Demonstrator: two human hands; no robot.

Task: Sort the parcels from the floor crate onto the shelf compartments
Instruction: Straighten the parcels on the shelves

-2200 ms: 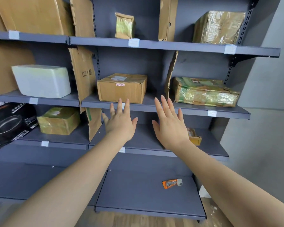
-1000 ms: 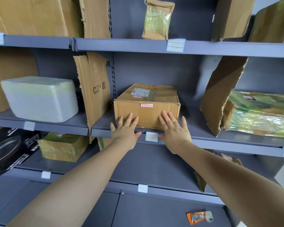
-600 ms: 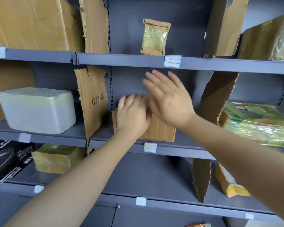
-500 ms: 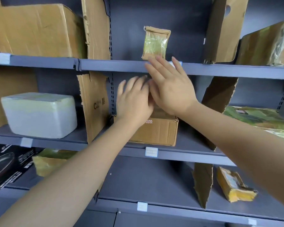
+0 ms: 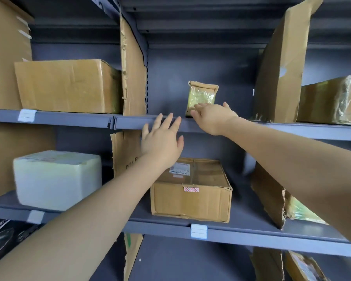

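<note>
A head-worn camera looks at a dark grey shelf unit split into compartments by cardboard dividers. At the centre a brown carton (image 5: pixel 190 191) with a white shipping label sits on the middle shelf (image 5: pixel 251 234); everything else is placed from it. Directly above the carton, one shelf up, a small taped parcel (image 5: pixel 202 96) stands upright near the front edge of the upper shelf (image 5: pixel 130 122). The right hand (image 5: pixel 215 117) reaches up to this parcel with its fingers stretched out at the parcel's lower front; whether they actually touch it cannot be told. The left hand (image 5: pixel 162 138) is raised above the carton's left side, in front of the upper shelf's edge, fingers straight and spread, holding nothing. The two hands are close but apart. Left of the carton, beyond a cardboard divider (image 5: pixel 126 153), lies a white foam box (image 5: pixel 57 179). Up and to the left of the carton sits a large brown box (image 5: pixel 67 86). Up and to the right, past a tall divider (image 5: pixel 282 67), is a film-wrapped parcel (image 5: pixel 332 102). Right of the carton, behind a torn divider (image 5: pixel 270 195), a green-wrapped parcel (image 5: pixel 300 211) is partly hidden by the right forearm. Below and to the right of the carton lies another small parcel (image 5: pixel 304 266).
</note>
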